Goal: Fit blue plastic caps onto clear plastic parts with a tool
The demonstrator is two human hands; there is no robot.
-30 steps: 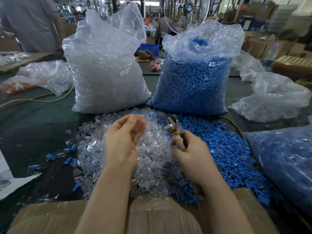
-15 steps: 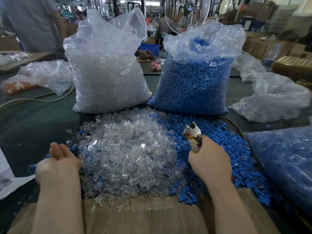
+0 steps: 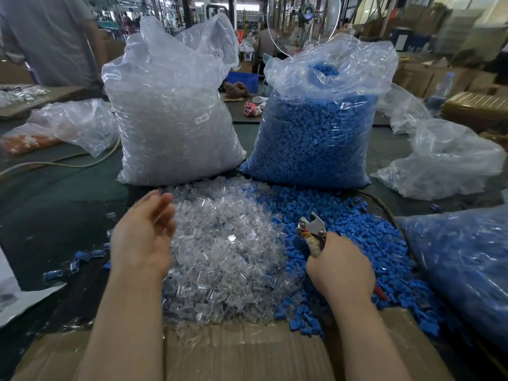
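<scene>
A heap of clear plastic parts (image 3: pixel 228 251) lies on the table in front of me, and a heap of blue caps (image 3: pixel 365 243) spreads to its right. My left hand (image 3: pixel 143 237) hovers at the left edge of the clear heap, fingers loose and blurred, holding nothing that I can see. My right hand (image 3: pixel 341 268) grips the handles of a metal plier-like tool (image 3: pixel 312 229), whose jaws point up and away over the border between the two heaps. Several assembled blue-capped pieces (image 3: pixel 82 257) lie on the dark table left of the heap.
A full bag of clear parts (image 3: pixel 176 111) and a full bag of blue caps (image 3: pixel 316 127) stand behind the heaps. Another blue-filled bag (image 3: pixel 461 265) lies at the right. A cardboard sheet (image 3: pixel 233 350) covers the near edge. A person stands at far left.
My left hand went out to the far left of the heap, then came back up to the heap's left edge. My right hand with the tool drifted right and lower.
</scene>
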